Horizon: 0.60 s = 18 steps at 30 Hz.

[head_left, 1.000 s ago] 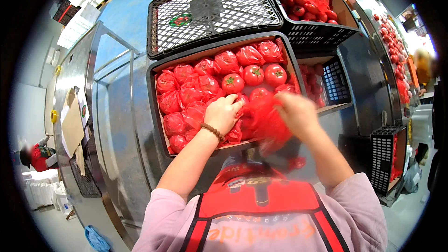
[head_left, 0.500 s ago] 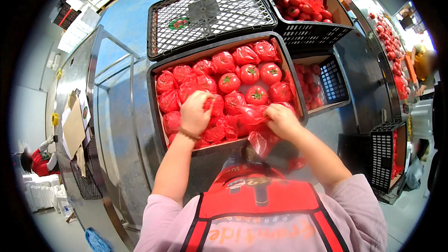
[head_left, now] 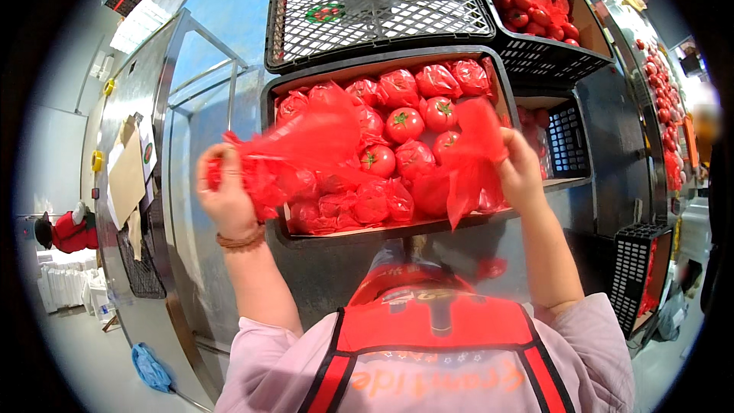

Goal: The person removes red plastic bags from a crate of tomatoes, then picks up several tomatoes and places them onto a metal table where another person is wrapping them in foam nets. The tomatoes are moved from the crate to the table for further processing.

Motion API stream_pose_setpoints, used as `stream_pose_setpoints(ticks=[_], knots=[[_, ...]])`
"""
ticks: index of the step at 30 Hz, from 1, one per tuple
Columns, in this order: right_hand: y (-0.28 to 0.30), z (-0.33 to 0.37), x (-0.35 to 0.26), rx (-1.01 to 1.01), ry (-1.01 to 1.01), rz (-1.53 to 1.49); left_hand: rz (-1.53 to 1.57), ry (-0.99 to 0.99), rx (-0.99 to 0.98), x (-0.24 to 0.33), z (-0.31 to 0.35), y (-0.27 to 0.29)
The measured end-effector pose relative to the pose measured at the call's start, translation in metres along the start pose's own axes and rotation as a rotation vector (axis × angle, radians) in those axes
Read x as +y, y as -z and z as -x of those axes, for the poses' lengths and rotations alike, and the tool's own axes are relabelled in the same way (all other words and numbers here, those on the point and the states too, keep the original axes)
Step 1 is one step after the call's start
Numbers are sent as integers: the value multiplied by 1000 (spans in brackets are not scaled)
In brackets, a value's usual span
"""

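Both hands have risen and parted since the earlier frame: left hand (head_left: 225, 195) clenches a bunched thin red plastic bag (head_left: 306, 149), right hand (head_left: 520, 168) pinches a second translucent bag (head_left: 470, 160), both above the black crate (head_left: 267, 118) of bagged tomatoes (head_left: 405, 124); four crates visible

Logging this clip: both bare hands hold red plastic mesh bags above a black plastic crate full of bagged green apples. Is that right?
Not quite. The head view shows red tomatoes with green stems, not green apples, in the black plastic crate. The rest holds: the left hand and the right hand each grip red plastic mesh bags above the crate.
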State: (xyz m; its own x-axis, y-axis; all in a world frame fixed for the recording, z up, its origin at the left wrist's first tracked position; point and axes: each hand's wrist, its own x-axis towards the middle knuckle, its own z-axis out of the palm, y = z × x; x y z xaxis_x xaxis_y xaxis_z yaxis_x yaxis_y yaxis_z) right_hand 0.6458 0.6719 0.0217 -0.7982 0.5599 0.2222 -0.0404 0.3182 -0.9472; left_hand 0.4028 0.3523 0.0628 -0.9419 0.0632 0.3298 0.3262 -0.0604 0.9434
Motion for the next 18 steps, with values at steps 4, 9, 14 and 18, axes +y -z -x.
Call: stream_pose_setpoints(ticks=[4, 9, 14, 18], knots=[[-5, -42, -13, 178, -42, -503, -136, -176, -89, 27, -10, -18], [-5, -64, -24, 491, 255, 126, -762, -391, -1044, -20, 57, -69], [-11, -51, 7, 229, 514, 543, -926, -371, -1304, -52, 81, -85], [-26, -17, 15, -94, 247, 651, -730, -345, -1166, -68, 78, -79]])
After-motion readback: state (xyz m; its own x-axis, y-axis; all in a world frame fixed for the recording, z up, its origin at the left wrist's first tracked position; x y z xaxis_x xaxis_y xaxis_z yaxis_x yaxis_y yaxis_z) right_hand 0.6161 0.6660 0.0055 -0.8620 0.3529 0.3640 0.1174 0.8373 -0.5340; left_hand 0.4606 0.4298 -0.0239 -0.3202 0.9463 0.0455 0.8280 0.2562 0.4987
